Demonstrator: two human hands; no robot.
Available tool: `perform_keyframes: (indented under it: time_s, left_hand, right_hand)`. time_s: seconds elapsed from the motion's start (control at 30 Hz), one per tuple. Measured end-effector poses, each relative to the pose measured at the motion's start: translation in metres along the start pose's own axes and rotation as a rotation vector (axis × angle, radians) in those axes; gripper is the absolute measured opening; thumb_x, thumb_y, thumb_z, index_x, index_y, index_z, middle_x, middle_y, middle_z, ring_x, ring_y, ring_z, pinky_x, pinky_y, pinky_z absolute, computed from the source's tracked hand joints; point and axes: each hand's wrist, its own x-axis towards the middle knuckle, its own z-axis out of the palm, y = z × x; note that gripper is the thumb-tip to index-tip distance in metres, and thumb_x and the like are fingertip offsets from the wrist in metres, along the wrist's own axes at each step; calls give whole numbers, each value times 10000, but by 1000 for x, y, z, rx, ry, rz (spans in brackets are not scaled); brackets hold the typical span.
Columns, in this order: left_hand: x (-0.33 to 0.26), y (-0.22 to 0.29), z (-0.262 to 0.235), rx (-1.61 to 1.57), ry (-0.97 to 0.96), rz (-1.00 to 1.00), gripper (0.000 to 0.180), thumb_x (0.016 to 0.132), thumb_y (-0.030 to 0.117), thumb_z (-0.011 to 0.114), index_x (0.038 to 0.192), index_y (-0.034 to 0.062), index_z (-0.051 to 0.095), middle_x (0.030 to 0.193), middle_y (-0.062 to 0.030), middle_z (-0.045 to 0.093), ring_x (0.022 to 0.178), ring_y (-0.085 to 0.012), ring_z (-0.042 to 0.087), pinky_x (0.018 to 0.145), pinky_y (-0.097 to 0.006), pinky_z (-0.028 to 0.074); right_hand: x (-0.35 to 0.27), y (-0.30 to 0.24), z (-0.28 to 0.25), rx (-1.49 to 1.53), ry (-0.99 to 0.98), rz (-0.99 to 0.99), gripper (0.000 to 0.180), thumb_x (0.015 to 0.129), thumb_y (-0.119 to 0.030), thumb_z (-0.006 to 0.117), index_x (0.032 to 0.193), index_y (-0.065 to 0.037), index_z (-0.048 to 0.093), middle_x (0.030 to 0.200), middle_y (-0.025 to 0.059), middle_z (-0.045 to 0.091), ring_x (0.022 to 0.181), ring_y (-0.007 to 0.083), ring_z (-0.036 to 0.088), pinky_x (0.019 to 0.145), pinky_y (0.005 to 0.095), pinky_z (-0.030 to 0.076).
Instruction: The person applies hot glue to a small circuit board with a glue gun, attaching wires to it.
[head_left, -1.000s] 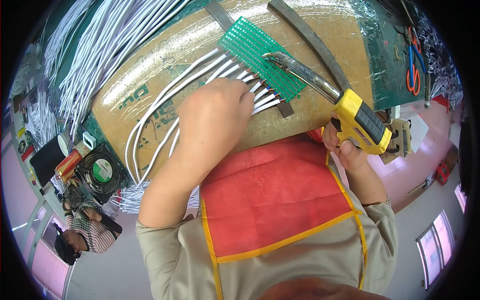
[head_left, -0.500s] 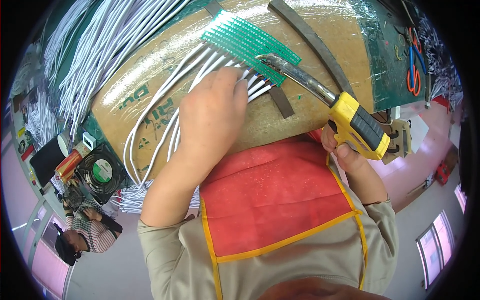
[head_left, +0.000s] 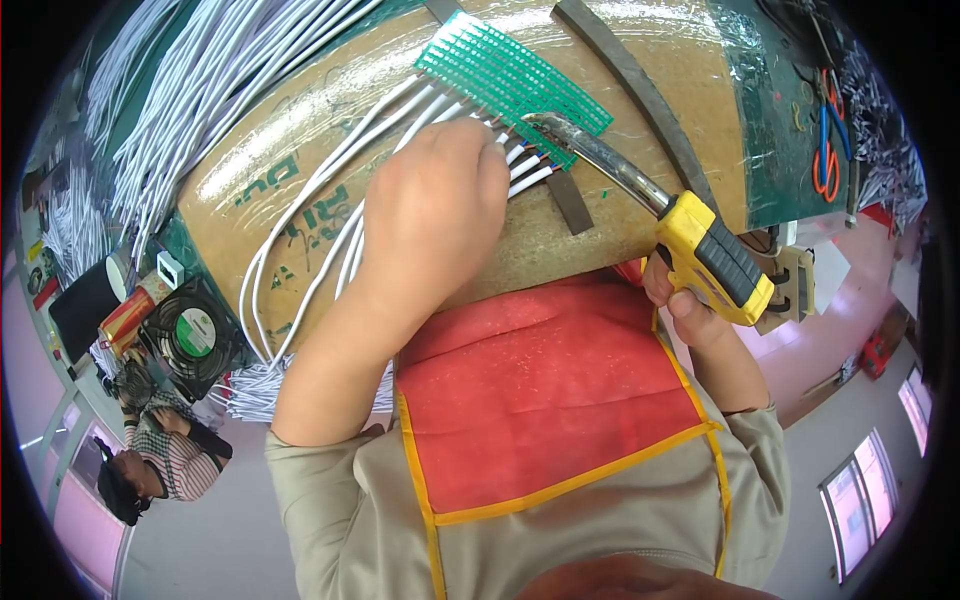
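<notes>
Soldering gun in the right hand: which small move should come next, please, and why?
Perhaps the right hand should ease the soldering gun so its tip settles where one of the white wires meets the green perforated board. The tip is over the board, near its wired edge, where the left hand lies across the wires; whether the tip touches is unclear.

Both 2 forearms (head_left: 340,370) bare; left hand (head_left: 435,200), fingers curled under, just lower-left of the green board (head_left: 512,82); right hand (head_left: 690,312) clenched, lower-right of it.
</notes>
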Motion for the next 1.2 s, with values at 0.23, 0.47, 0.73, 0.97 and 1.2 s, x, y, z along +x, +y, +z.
perform_keyframes:
  time_s: [0.23,0.47,0.73,0.97,1.2]
  left_hand:
    - [12,4,-10,-113,-93,-128,200,898,175,649,879,-17,703,700,-184,668,627,-319,664,646,-389,521]
    - [18,5,-8,-131,-109,-177,206,884,174,657,839,-22,700,682,-171,660,601,-255,637,636,-370,512]
    - [18,6,-8,-134,-120,-193,209,882,179,658,843,-21,702,676,-148,658,603,-218,620,638,-358,508]
    - [19,8,-8,-134,-132,-218,215,880,187,655,858,-21,707,686,-145,660,622,-206,621,656,-348,512]
    - [18,7,-9,-138,-134,-215,220,876,190,656,863,-22,711,699,-145,670,636,-207,629,665,-348,515]
  right_hand:
    - [7,-3,0,234,-77,8,577,939,-196,696,1426,0,457,1103,48,567,914,143,547,781,299,472]
    - [-5,3,-2,40,31,23,570,928,-168,718,1418,1,480,1211,73,591,1014,153,570,839,299,485]
    - [2,-7,3,63,48,51,553,921,-139,725,1402,5,493,1130,62,602,959,150,577,808,301,485]
    - [9,-16,9,114,56,99,525,911,-110,722,1380,-3,512,1027,57,611,853,138,579,747,297,492]
    - [7,-16,10,61,85,118,507,905,-96,720,1367,-7,530,1035,62,619,862,147,593,742,303,500]
